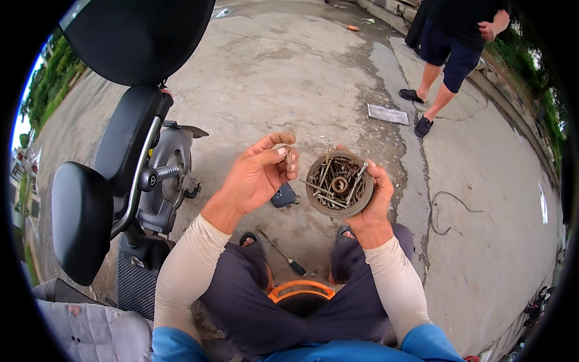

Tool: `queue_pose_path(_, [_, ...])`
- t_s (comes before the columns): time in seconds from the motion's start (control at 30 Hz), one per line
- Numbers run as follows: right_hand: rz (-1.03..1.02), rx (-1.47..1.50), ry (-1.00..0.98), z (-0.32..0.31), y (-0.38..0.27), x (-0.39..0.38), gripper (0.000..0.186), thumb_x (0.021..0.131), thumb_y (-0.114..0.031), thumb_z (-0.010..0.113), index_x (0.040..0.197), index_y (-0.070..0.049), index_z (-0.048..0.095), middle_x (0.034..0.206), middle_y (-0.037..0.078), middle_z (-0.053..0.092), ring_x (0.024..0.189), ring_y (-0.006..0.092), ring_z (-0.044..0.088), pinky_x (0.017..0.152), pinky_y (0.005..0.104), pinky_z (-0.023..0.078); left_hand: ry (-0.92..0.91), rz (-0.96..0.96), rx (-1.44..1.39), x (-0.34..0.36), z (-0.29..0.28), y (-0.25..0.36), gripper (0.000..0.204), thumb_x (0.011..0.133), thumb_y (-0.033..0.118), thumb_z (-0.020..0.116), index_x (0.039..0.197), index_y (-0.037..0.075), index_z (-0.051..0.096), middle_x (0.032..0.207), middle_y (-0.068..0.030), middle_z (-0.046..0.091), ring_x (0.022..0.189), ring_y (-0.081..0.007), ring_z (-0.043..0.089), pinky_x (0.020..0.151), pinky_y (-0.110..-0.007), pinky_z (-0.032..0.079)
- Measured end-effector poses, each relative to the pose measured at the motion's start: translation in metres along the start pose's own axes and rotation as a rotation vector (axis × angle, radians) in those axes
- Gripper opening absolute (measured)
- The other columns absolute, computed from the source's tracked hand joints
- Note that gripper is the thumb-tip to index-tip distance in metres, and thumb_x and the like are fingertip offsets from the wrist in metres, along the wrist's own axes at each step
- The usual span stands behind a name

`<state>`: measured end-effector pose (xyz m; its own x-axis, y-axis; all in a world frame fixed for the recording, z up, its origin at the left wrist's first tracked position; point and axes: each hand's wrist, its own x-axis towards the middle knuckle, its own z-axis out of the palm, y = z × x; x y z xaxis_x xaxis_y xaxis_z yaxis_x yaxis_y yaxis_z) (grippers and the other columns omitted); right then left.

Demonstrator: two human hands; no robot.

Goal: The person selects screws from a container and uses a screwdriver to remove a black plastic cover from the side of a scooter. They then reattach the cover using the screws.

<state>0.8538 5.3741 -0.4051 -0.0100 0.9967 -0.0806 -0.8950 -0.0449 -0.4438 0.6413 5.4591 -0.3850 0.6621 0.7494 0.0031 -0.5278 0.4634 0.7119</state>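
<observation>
My right hand [375, 208] grips a round brown bowl [336, 212] from its right side, holding it up in front of me. Loose screws and bolts [329, 175] fill it, several long ones standing out above the rim, around a ring-shaped part [339, 184] in the middle. Just left of the bowl, my left hand [256, 175] is raised with thumb and fingers curled together. Whatever may be pinched in those fingers is too small to make out. Below it, a dark flat phone-like object [283, 195] lies on the ground.
An electric scooter [129, 145] stands close on my left. A screwdriver [295, 267] lies between my feet, beyond an orange-rimmed object [301, 283]. A person [449, 60] in dark shorts stands at the far right near a flat grey board [388, 114]. A thin cord [443, 229] lies at right.
</observation>
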Motion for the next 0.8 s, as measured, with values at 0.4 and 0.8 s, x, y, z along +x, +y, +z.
queue_pose_path(0.4, [-0.055,0.110,-0.072,-0.002,-0.009,-0.001,0.063,0.091,-0.039,0.050,0.138,0.003,0.054,0.136,0.026,0.059,0.123,0.0378,0.060,0.108,0.0501,0.048,-0.003,-0.068,0.290,-0.006,-0.002,-0.010,0.013,0.088,0.005,0.074,0.095,0.003,0.064,0.096,-0.0085,0.068,0.084,-0.0171,0.065,0.077,-0.031,0.055])
queue_pose_path(0.8, [-0.097,0.057,-0.007,-0.009,-0.015,-0.002,0.069,0.089,-0.043,0.053,0.141,0.002,0.051,0.144,0.030,0.050,0.128,0.0409,0.056,0.110,0.0522,0.048,-0.073,-0.122,0.449,-0.003,0.012,-0.014,0.014,0.092,0.002,0.072,0.104,0.000,0.067,0.097,-0.0094,0.073,0.088,-0.0164,0.070,0.081,-0.032,0.058])
